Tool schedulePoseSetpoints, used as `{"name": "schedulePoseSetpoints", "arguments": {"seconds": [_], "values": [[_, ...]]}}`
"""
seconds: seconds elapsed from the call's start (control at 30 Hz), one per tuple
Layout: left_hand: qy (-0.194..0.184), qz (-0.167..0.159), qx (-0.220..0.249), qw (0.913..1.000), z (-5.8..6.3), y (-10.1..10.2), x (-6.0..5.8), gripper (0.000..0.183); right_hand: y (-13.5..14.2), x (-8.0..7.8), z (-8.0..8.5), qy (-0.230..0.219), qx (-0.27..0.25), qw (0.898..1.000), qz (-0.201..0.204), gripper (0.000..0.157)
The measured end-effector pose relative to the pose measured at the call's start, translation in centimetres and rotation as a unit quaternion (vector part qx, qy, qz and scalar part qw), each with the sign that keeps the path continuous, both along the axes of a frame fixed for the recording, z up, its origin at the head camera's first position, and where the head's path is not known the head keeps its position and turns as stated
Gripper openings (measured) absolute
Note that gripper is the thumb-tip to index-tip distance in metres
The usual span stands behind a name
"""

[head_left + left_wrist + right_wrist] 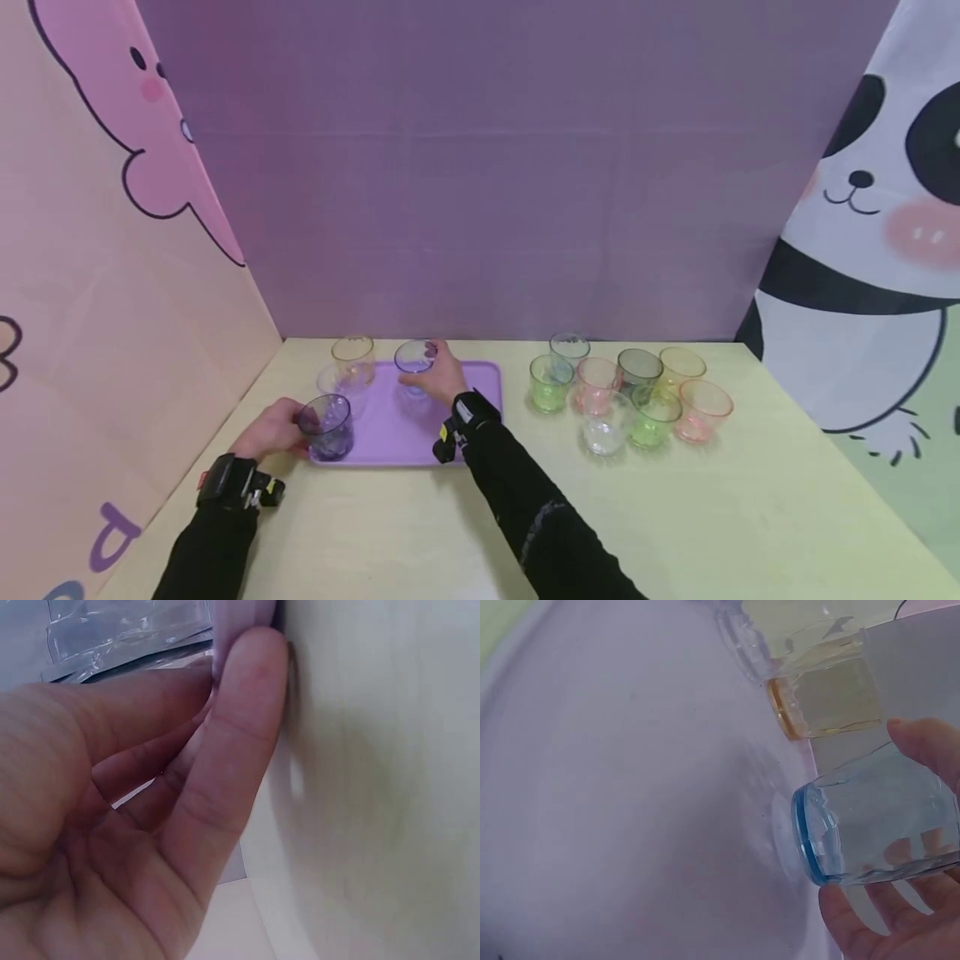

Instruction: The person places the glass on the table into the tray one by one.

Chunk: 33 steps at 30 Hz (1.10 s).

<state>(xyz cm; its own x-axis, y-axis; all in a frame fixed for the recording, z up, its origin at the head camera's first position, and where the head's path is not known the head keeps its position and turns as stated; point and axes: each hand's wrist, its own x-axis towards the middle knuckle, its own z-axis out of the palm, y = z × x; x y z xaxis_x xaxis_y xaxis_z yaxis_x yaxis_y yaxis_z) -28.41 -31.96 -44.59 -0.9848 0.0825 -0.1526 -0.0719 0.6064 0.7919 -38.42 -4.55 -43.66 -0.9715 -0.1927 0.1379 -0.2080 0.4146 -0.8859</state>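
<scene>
My right hand (442, 379) grips a clear blue-tinted drinking glass (885, 810), upright over the back of the purple tray (420, 442). In the right wrist view its blue base is right at the tray surface. My left hand (273, 429) pinches the left edge of the tray, the fingers low beside the table in the left wrist view. Close to that hand, a dark grey glass (327, 437) stands at the tray's front left corner. Behind it are a colourless glass (345, 385) and a yellow glass (832, 697) at the back left.
Right of the tray, several glasses stand grouped on the pale table (675, 517): green (550, 387), pink (696, 425), yellow (681, 362), grey (640, 364), clear (603, 429) and bluish (570, 344). A purple backdrop (487, 208) rises behind the table; printed panels flank both sides.
</scene>
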Motion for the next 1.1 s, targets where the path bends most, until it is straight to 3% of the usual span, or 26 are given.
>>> {"name": "schedulePoseSetpoints", "arguments": {"seconds": [0.3, 0.63, 1.1], "values": [[0.011, -0.002, -0.007, 0.9999, 0.1, 0.0, 0.1, 0.031, -1.5, -0.3, -0.6, 0.059, 0.029, 0.998, 0.011, 0.084], [0.007, 0.016, -0.012, 0.9998, 0.1, 0.1, 0.1, 0.031, -2.7, -0.4, -0.6, 0.041, 0.022, 0.999, 0.012, 0.090], [0.010, 0.027, -0.012, 0.9995, 0.0, 0.4, 0.4, 0.030, -3.5, -1.2, 0.8, 0.027, 0.111, 0.993, 0.028, 0.092]]}}
